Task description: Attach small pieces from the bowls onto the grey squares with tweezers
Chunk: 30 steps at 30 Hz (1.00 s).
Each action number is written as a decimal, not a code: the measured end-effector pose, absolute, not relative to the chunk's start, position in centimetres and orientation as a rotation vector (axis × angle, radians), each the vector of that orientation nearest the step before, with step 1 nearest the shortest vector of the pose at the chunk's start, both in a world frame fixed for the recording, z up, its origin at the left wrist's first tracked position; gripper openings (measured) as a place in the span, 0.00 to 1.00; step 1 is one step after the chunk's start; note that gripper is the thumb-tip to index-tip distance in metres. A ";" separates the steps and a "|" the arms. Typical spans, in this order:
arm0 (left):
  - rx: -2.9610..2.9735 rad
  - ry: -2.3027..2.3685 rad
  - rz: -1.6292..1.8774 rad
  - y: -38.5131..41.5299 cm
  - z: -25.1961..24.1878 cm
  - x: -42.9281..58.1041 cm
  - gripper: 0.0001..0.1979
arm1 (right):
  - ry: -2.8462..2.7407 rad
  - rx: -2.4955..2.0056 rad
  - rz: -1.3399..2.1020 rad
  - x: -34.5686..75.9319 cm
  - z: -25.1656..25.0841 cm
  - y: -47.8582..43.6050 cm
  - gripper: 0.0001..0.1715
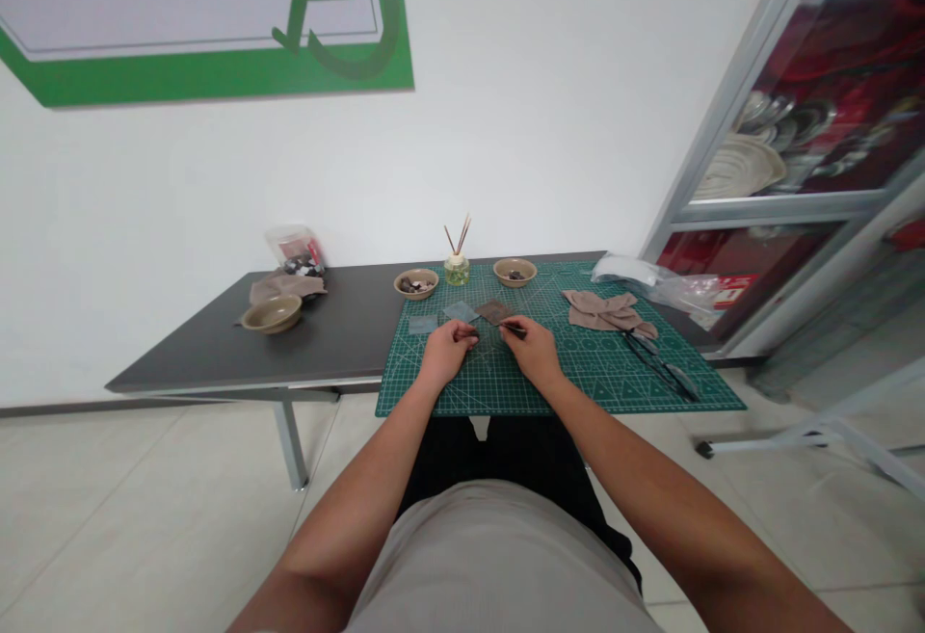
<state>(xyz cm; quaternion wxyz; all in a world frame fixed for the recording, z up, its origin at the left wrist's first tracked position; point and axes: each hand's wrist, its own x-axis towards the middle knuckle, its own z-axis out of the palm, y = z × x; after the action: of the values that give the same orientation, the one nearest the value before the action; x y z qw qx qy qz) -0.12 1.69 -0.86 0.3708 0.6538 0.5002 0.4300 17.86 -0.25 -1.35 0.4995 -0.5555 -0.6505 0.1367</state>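
Over the green cutting mat (498, 382), my left hand (446, 352) is closed, fingertips pinching a small dark piece (470, 331). Facing it a short gap away, my right hand (535, 349) pinches a thin dark object (515, 329), too small to identify. Just beyond the fingertips lie a brown square piece (494, 310) and a bluish-grey flat piece (460, 309). A second bluish-grey piece (423, 325) rests left of my left hand.
Behind stand a bowl of dark and pale bits (417, 283), a reed diffuser (457, 272) and another bowl (515, 274). Right are a brown cloth (603, 309), eyeglasses (661, 365) and plastic bags (636, 273). A third bowl (272, 315) and a clear container (296, 250) stand left.
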 end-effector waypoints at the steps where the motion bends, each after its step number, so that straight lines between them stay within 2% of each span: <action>1: 1.680 1.287 1.102 1.6 -0.8 -0.1 0.07 | -1.563 -1.334 0.320 17.8 -1.3 -0.3 0.12; 13: 1.737 1.304 1.101 1.5 -0.9 -0.2 0.06 | -1.585 -1.340 0.258 17.7 -1.4 -0.5 0.11; 18: 1.776 1.310 1.108 1.7 -1.0 -0.3 0.06 | -1.566 -1.345 0.248 17.7 -1.5 -0.7 0.08; 24: 1.795 1.323 1.099 1.8 -1.2 -0.3 0.06 | -1.601 -1.284 0.242 17.7 -1.5 -0.5 0.11; 30: 1.764 1.293 1.104 1.8 -1.3 -0.3 0.06 | -1.624 -1.336 0.210 17.8 -1.7 -0.4 0.09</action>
<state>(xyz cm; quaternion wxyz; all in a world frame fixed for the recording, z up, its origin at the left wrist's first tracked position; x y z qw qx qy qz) -0.26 1.84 -1.25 0.3389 0.6775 0.4964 0.4239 17.77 -0.38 -1.71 0.4917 -0.5504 -0.6692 0.0864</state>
